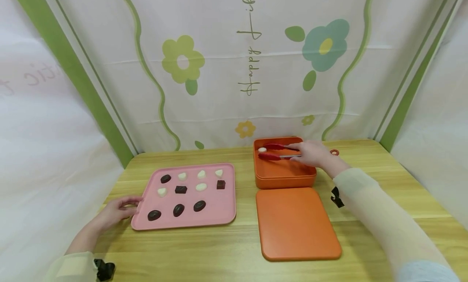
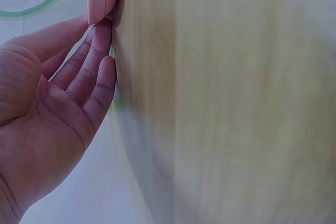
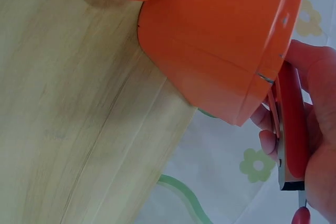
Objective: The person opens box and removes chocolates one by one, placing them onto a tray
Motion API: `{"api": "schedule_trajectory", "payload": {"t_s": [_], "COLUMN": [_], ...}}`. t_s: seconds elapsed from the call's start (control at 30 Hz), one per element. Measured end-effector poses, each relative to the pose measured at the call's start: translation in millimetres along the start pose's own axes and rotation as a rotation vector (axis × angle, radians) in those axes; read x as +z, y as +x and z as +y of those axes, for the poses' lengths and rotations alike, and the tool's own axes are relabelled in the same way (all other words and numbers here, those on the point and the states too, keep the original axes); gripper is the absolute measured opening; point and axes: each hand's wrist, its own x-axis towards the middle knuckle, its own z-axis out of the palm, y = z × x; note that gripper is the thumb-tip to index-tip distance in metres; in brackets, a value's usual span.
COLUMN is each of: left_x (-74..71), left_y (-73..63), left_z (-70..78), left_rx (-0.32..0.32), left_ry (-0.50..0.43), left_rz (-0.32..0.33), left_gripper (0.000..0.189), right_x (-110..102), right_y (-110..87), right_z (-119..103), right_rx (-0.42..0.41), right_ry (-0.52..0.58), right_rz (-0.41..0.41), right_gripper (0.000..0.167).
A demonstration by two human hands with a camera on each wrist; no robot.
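Note:
My right hand (image 1: 312, 152) grips a pair of red-tipped metal tongs (image 1: 268, 156) over the orange box (image 1: 285, 181). Between the tong tips, at the box's far left corner, is a small white chocolate piece (image 1: 262, 150); I cannot tell whether the tips squeeze it. In the right wrist view the fingers wrap the red tongs handle (image 3: 294, 124) beside the box wall. My left hand (image 1: 116, 212) holds the left edge of a pink tray (image 1: 215, 213), thumb and fingers meeting at its rim. Dark chocolates (image 1: 180, 189) and white ones (image 1: 201, 187) lie spread over the tray.
An orange lid (image 1: 297, 229) lies flat on the wooden table (image 1: 219, 257), just in front of the box. A white curtain (image 1: 219, 103) with printed flowers hangs behind the table, and more white cloth closes off both sides.

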Motion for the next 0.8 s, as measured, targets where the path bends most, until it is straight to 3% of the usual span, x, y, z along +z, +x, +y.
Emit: {"api": "schedule_trajectory", "payload": {"t_s": [0.8], "left_x": [2.1], "left_y": [-0.5], "left_z": [-2.5], "left_rx": [0.004], "left_ry": [-0.005], "left_rz": [0.012], "left_gripper": [0.047], "right_x": [9.9], "right_y": [0.9], "right_z": [-4.4], "right_rx": [-0.021], "right_ry": [0.108], "right_rz": [0.024], "right_gripper": [0.046]}}
